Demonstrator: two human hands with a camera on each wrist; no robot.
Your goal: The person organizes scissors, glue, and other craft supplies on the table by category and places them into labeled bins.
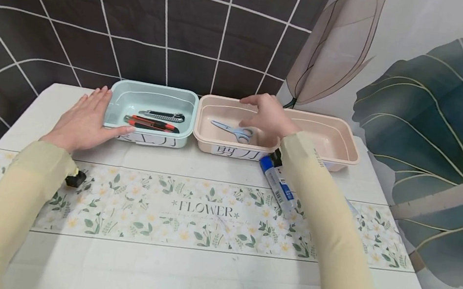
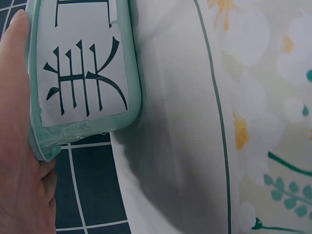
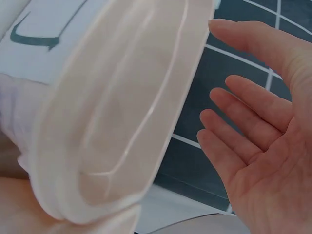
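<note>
My left hand (image 1: 86,119) lies flat with straight fingers along the left end of the light blue bin (image 1: 192,109), its thumb by the front rim. Inside that bin are a grey-and-black utility knife (image 1: 164,116) and red-and-black cutters (image 1: 152,124). Over the right part of the middle pink bin (image 1: 202,130) hovers my right hand (image 1: 268,115). Its fingers are spread and loosely bent, with nothing between them, as the right wrist view shows. Blue-handled scissors (image 1: 233,131) lie in the middle bin, left of that hand.
A second pink bin (image 1: 344,145) stands at the right end of the row. A clear tube with a blue cap (image 1: 278,185) and a black-capped item lie in front of the bins, partly behind my right sleeve. A dark tiled backdrop (image 1: 195,21) rises behind.
</note>
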